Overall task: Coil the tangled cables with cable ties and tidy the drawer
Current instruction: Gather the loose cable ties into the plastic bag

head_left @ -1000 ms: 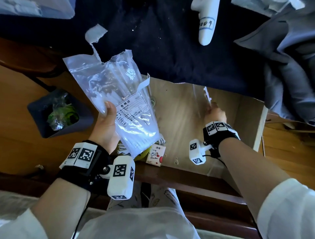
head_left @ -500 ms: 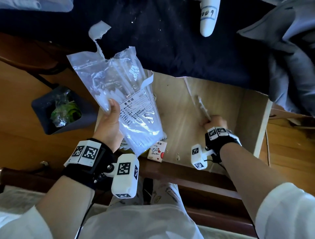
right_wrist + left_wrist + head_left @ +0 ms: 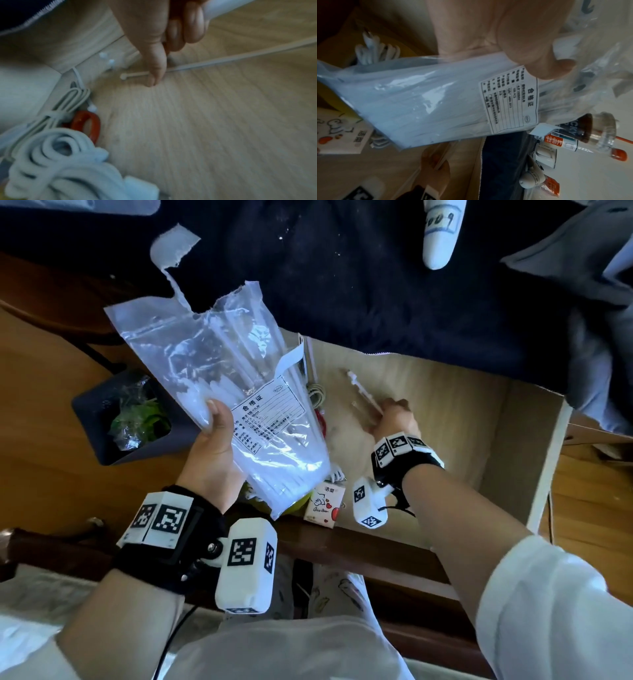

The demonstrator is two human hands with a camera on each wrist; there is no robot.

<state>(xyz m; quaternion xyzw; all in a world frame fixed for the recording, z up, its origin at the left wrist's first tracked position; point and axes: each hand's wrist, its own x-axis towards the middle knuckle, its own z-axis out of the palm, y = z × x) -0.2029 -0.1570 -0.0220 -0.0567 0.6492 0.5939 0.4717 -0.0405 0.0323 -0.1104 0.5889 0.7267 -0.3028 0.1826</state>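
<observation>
On the far left, a dark square bin (image 3: 113,419) sits on the wooden floor, lined with crinkled plastic and holding something green. Next to it, the left hand (image 3: 212,453) grips a clear, glossy plastic bag of white cable ties (image 3: 233,392), thumb pressed across its front beside a white label (image 3: 270,419) headed "合格证"; the fine rows of print below are too small to read. The bag's top edge is torn open, a ragged strip trailing upward. Beneath the bag, at the drawer's left side, lie bundled pale cables (image 3: 56,159) and a red loop, seemingly a scissor handle (image 3: 87,124). A small white carton (image 3: 323,503) printed "Biu Biu" with a cartoon figure stands at the front edge of the drawer (image 3: 445,392), whose floor is pale wood-grain laminate. Further right, the right hand (image 3: 394,419) pinches a single thin white cable tie (image 3: 133,74) between thumb and fingers, its square head pointing away, low against the drawer floor. A second earlier this hand was raised higher near the drawer's back edge; it has since dropped down and leftward. At top right, a white rounded object (image 3: 442,231) bears handwritten digits, hard to make out.
</observation>
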